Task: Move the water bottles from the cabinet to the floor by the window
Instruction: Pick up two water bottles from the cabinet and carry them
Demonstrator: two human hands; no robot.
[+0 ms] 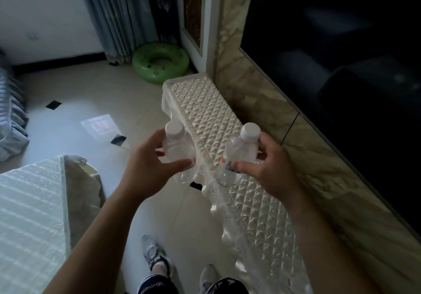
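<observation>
Green swim ring (160,62) beside curtain (118,17)

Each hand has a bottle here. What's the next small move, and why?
Probably a step forward toward the curtain, carrying both. The left hand grips the left bottle past the edge of the cabinet, the right hand grips the right bottle above its top, and floor lies ahead beside the green ring.

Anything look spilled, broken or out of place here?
Nothing spilled or damaged. Left bottle and right bottle are capped, held by left hand and right hand. Only the green swim ring by the curtain seems odd.
</observation>
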